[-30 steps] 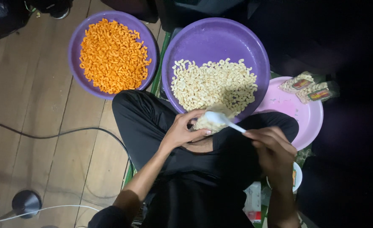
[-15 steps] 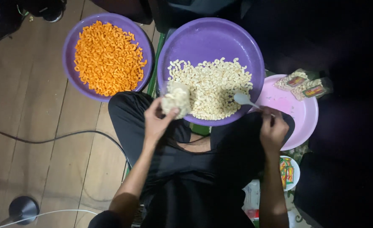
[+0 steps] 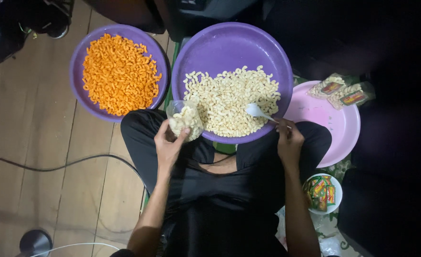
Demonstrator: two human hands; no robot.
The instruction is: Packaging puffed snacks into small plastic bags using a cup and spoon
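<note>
Clear plastic bag [image 3: 185,120], part filled with pale snacks, sits gripped in the left hand [image 3: 168,145] at the near rim of the purple basin [image 3: 229,47]. Right hand [image 3: 289,140] grips a white spoon [image 3: 258,112] inside that basin; orange snacks [image 3: 119,74] lie left of it.

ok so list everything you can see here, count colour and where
basins: 2, purple, side by side ahead of the knees
orange snacks: heap, in the left basin
pale snacks: heap, in the right basin
pink basin: 1, far right
filled packets: 2, clear, on the pink basin's rim
white bowl: 1, holds coloured wrappers, by the right knee
cable: 1, dark, on the wooden floor
clear bag: 1, part full, in the left hand
white spoon: 1, in the right hand
</note>
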